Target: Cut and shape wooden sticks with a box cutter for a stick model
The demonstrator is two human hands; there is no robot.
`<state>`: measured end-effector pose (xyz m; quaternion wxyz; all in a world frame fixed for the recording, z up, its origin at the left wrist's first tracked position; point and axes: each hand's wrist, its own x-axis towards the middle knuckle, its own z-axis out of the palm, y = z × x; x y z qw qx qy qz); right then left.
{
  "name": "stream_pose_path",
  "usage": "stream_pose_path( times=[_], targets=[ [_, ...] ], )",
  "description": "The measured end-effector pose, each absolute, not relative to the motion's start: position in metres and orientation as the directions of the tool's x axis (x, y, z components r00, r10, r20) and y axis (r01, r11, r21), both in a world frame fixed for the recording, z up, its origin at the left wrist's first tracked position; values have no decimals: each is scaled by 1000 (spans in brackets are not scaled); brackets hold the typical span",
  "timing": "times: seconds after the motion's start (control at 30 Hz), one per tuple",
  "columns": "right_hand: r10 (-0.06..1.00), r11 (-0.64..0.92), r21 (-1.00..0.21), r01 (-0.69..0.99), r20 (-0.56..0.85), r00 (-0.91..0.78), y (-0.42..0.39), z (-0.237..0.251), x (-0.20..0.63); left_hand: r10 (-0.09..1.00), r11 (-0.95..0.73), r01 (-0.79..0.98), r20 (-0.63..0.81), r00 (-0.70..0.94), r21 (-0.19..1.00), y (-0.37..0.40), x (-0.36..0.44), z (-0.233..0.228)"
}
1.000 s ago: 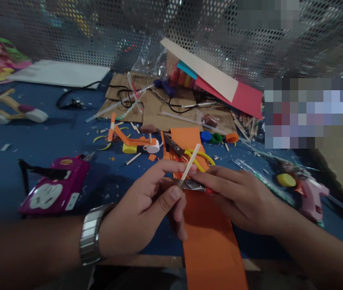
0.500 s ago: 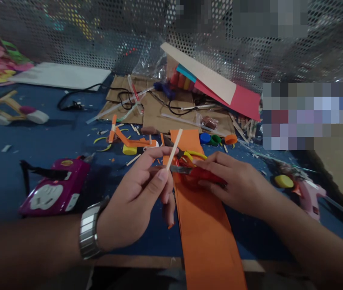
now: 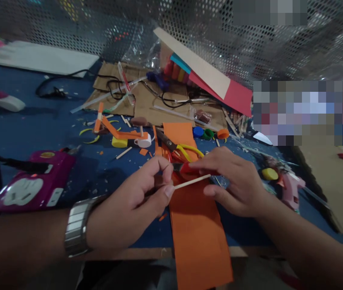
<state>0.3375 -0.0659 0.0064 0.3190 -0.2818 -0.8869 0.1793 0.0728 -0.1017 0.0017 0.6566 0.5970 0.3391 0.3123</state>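
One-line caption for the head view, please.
Left hand pinches a thin pale wooden stick; right hand grips a red-handled cutter over a long orange paper strip.

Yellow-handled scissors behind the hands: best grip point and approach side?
Grip the yellow-handled scissors by the yellow handle loops, probably from above and the right. They lie flat on the orange paper strip, dark blades pointing up-left, loops toward the right hand. The loops are the widest, safest part and sit clear of the left hand, which pinches a thin wooden stick.
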Motion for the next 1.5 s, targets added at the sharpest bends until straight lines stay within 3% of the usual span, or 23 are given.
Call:
stream_pose_path(
  times=[0.1,0.27,0.4,0.83,1.07,1.3,1.5],
  targets=[
    [538,831,-447,331,494,-684,-69,4,333,813,89,-12,-66,579,996,-101,72,0],
    [594,792,-499,351,499,-631,-68,2,331,847,92,-78,-37,530,993,-96,73,3],
    [613,782,-501,371,516,-598,-66,5,332,882,139,-29,-110,459,990,-95,74,5],
    [611,771,-549,325,490,-622,-74,10,330,842,73,94,-112,527,993,-95,71,3],
    [578,668,-704,240,288,-764,-74,12,329,830,-135,210,-6,558,968,-96,71,7],
    [562,557,-784,275,111,-820,-75,17,328,785,-376,329,109,610,866,-93,71,11],
    [548,482,-810,334,-19,-836,-78,16,328,732,-433,426,34,680,794,-101,71,5]
  ],
)
